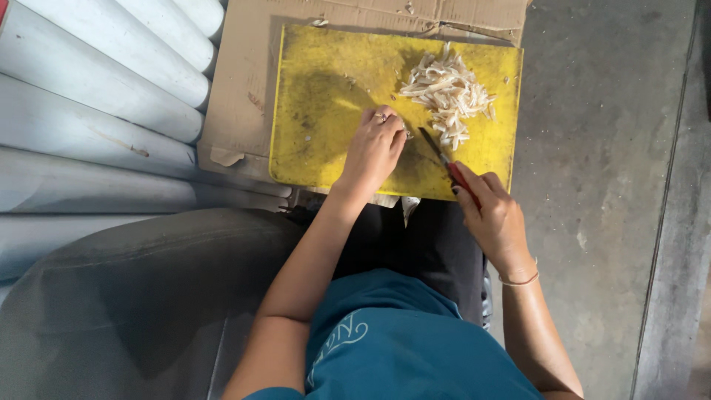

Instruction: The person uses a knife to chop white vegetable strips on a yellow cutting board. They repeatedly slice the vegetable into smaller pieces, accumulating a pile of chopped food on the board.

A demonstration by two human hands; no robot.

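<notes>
- I see the knife [444,161] with its long axis on a diagonal: the dark blade points up and to the left, toward the left hand [374,148], and the red handle runs back down and right into the right hand [492,215].
- My right fingers are curled tight around the handle, thumb along its top; only a short stretch of red shows ahead of them.
- The blade tip sits just beside the left fingertips, over the yellow board [326,111].
- My left fingers are bunched together and bent down onto the board, pressing on something small near the blade; I cannot tell what it is, as the hand hides it.
- A heap of pale cut strips [448,92] lies beyond the blade, up and right of the left fingers, near the board's far edge.
- The board rests on flat cardboard [244,89]; grey pipes [96,111] lie well to the left of it.
- Nothing stands between the blade and the left fingers.
</notes>
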